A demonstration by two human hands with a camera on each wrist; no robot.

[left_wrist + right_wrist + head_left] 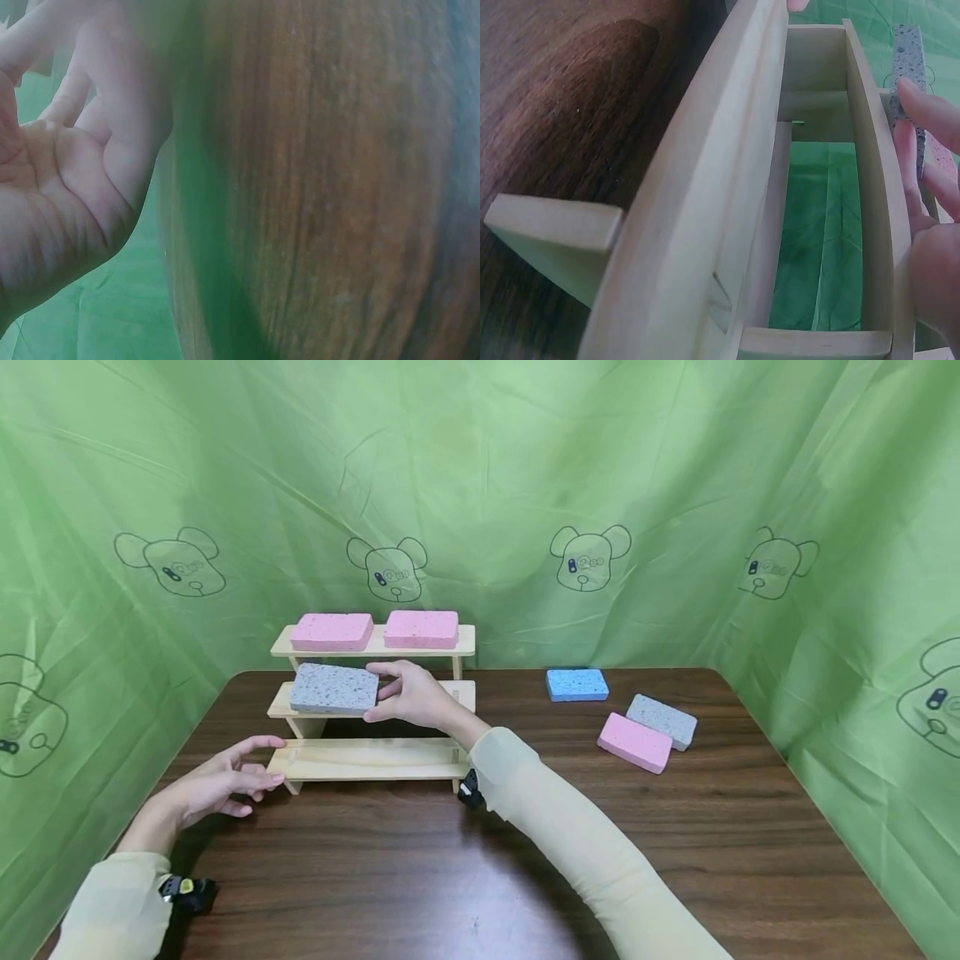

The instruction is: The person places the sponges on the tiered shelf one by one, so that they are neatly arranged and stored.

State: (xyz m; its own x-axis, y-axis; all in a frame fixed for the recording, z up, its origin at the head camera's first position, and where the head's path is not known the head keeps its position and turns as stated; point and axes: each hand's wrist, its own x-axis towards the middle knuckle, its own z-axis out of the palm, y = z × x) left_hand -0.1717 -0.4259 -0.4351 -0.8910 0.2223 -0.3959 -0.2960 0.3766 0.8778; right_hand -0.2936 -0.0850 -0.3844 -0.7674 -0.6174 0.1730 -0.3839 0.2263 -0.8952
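My right hand (412, 695) pinches the right end of a speckled grey sponge (334, 688) at the left half of the middle tier of a pale wooden three-tier shelf (367, 760). Whether the sponge's underside touches that tier cannot be told. The right wrist view shows this grey sponge (909, 56) edge-on between the thumb and fingers. With fairly straight fingers, my left hand (217, 781) touches the left end of the bottom tier. Its palm shows in the left wrist view, while its fingertips are out of frame. Two pink sponges (332, 632) (422, 629) lie side by side on the top tier.
Right of the shelf on the dark wooden table (525, 860) lie a blue sponge (577, 685), a pink sponge (635, 742) and another grey sponge (662, 721); the last two touch. A green curtain (495, 468) with printed bear faces surrounds the table's back and sides.
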